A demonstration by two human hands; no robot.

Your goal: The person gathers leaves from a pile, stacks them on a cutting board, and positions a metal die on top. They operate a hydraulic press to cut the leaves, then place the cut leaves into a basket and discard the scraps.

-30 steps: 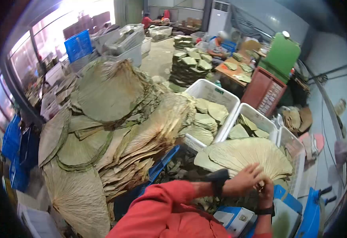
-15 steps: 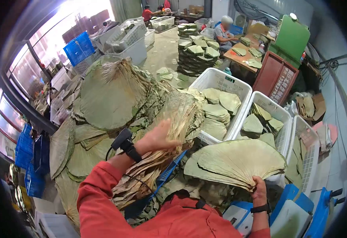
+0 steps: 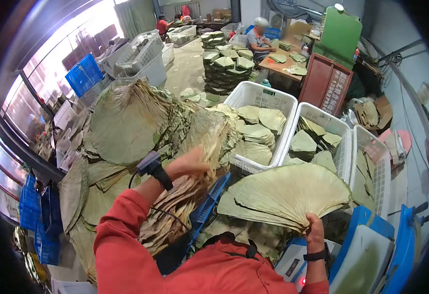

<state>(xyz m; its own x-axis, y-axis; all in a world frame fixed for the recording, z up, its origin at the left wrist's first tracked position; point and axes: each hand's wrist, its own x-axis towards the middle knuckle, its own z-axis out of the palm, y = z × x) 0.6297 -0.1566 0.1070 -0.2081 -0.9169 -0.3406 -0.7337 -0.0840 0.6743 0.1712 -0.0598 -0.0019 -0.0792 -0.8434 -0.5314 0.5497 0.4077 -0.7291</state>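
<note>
My right hand (image 3: pixel 314 230) grips the narrow, gathered end of a fan-shaped stack of large dried green leaves (image 3: pixel 293 191), which spreads out up and to the left. My left hand (image 3: pixel 192 164) reaches onto a thick pile of folded, brownish leaves (image 3: pixel 204 134); its fingers are partly lost against the leaves, so its grip is unclear. Left of that pile, a large round leaf (image 3: pixel 123 127) lies on top of a heap. White baskets (image 3: pixel 289 142) beyond the fan hold stacks of smaller cut leaves (image 3: pixel 258 137).
A blue crate edge (image 3: pixel 209 201) shows below my left hand. White equipment with blue edges (image 3: pixel 366 250) stands at the lower right. Farther back are stacked leaf bundles (image 3: pixel 226 73), a red board (image 3: pixel 325 83) and a seated person (image 3: pixel 259 40) at a table.
The whole view has shifted, with the background lower left-to-right position moved toward the left. The fan of leaves stays in my right hand, and my left hand remains at the brownish pile.
</note>
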